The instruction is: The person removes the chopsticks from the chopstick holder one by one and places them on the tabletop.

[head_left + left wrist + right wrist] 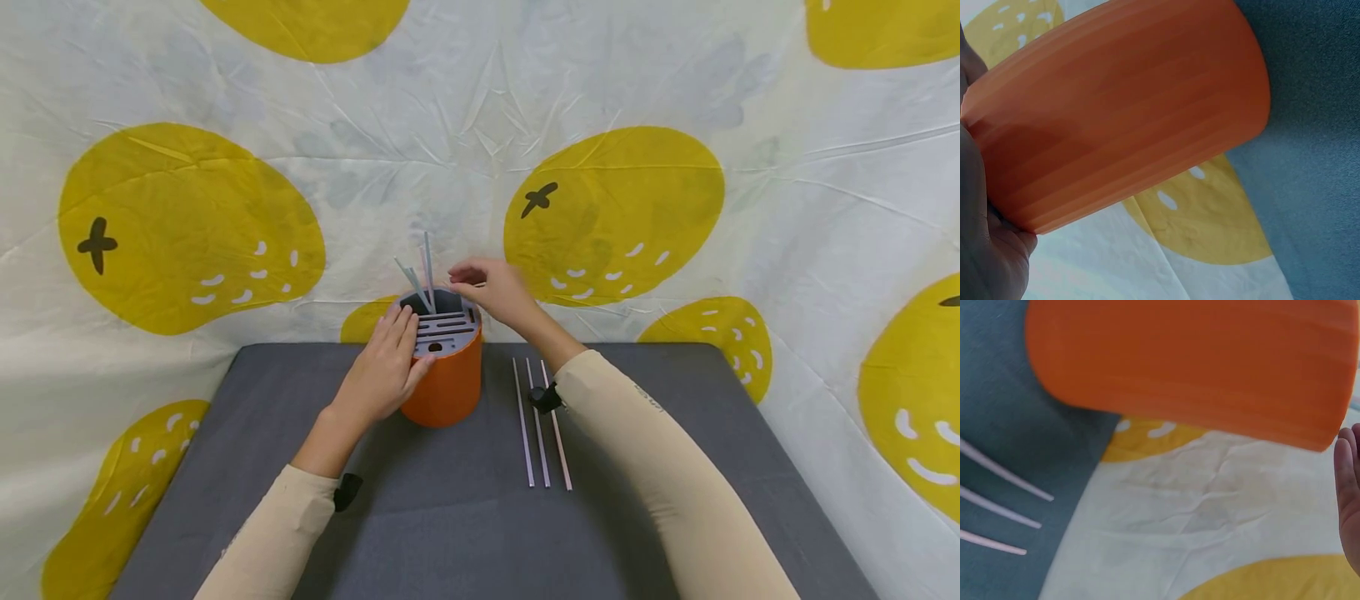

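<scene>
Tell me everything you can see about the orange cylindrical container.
The orange, plastic-looking cylindrical container stands upright on a dark grey cloth-covered table. Its grey top has long parallel slots, a small dark hole at the front and an open rear compartment holding thin, pale blue and pink sticks. The person's bare left hand rests on its left rim.

A dark grey table [442, 533] bears an orange holder [450, 387] and three thin straws [542, 450].
</scene>
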Tool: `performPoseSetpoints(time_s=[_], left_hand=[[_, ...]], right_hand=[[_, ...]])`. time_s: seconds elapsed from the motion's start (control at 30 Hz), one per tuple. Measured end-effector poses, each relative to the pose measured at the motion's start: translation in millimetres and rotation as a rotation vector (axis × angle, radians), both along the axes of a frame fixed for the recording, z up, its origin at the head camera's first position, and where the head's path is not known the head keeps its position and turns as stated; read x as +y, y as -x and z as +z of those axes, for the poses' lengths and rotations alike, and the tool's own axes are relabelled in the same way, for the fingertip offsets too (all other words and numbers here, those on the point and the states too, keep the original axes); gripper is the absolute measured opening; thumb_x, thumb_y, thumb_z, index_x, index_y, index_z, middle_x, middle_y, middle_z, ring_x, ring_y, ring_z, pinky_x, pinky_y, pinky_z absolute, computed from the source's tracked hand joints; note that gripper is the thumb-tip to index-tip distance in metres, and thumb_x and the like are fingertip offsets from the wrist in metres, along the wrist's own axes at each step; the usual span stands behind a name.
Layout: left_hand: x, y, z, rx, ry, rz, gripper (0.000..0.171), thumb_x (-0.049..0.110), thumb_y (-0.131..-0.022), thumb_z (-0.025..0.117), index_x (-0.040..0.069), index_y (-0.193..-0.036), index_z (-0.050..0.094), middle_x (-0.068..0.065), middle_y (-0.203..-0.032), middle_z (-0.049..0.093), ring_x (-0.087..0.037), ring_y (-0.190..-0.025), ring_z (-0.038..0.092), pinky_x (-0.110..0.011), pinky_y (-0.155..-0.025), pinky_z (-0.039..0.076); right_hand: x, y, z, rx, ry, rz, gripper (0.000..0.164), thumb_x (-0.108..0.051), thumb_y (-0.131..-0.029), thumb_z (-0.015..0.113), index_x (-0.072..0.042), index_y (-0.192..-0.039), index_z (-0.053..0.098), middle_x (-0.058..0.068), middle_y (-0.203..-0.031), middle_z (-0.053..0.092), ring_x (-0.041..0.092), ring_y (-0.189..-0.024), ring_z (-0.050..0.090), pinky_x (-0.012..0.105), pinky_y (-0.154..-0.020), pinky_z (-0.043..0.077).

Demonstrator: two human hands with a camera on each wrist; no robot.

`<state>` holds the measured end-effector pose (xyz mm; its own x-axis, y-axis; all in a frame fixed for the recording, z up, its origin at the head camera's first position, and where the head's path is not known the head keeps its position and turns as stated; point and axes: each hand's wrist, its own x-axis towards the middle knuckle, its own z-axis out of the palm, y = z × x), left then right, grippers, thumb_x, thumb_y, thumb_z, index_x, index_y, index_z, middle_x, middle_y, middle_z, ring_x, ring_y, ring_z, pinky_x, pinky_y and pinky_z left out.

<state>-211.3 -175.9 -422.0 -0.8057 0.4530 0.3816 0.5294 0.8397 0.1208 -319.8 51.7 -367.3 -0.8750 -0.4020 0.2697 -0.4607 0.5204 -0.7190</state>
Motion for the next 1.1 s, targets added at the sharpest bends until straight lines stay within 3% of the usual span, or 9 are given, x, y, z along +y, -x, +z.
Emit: performPoseSetpoints(time_s=[0.3, 0.57, 1.1], left_hand=[[-0.6, 0.2, 0.1, 0.007, 0.003, -0.005, 0.070, 0.041, -0.109, 0.047, -0.013, -0.154, 0.037, -0.029, -0.163, 0.034, -0.044, -0.155, 0.026, -0.058, -0.126, 0.023], [0.1, -0.3, 0.6, -0.008, 0.014, 0.001, 0.070, 0.039, -0.109, 0.049, -0.012, -0.154, 0.036, -0.028, -0.163, 0.033, -0.043, -0.156, 0.025, -0.057, -0.126, 0.023], [-0.1, -1.4, 2.8, 0.004, 0.013, -0.003, 0.069, 0.039, -0.108, 0.050, -0.013, -0.152, 0.039, -0.030, -0.162, 0.036, -0.044, -0.155, 0.028, -0.057, -0.126, 0.024]], right_hand=[[-21.9, 2.1, 8.9, -0.038, -0.017, 0.047, 0.031, -0.019, -0.097, 0.075, -0.007, -0.125, 0.073, 0.008, -0.113, 0.077, 0.023, -0.107, 0.072, 0.038, -0.098, 0.057], [-28.6, 3.9, 5.3, -0.063, -0.059, 0.062, 0.029, -0.018, -0.097, 0.074, -0.007, -0.125, 0.074, 0.010, -0.115, 0.077, 0.025, -0.109, 0.072, 0.038, -0.099, 0.057], [-42.2, -8.6, -1.2, -0.061, -0.063, 0.007, 0.036, -0.016, -0.101, 0.068, -0.006, -0.136, 0.068, 0.009, -0.122, 0.076, 0.023, -0.115, 0.072, 0.036, -0.101, 0.056]])
